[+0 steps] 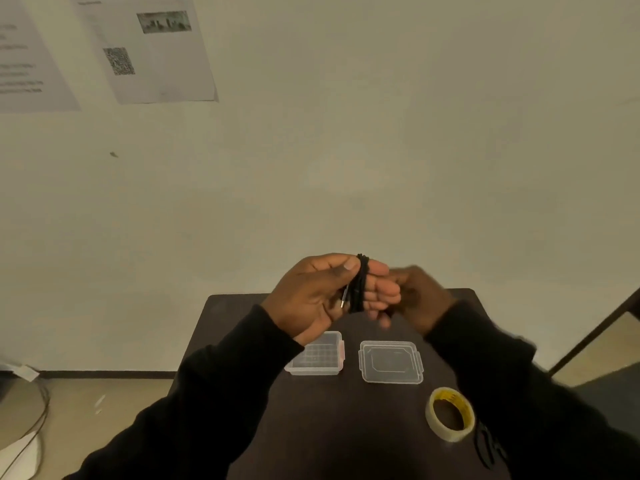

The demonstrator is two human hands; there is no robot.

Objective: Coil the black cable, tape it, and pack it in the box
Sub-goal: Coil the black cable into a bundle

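The black cable (360, 284) is wound in several loops around the fingers of my left hand (322, 296), which I hold palm-up above the far part of the table. Its metal plug end (343, 301) lies against the palm under my thumb. My right hand (420, 296) sits just behind and right of those fingers, blurred; whether it grips the cable is unclear. On the table below stand the clear plastic box (317, 358) and, to its right, its loose lid (391, 362). A roll of clear tape (450, 414) lies nearer me on the right.
The small dark table (346, 427) stands against a pale wall with printed sheets (152, 46) taped up at the top left. A black object (486, 445) lies at the table's right edge beside the tape. Cables (38, 420) trail on the floor at left.
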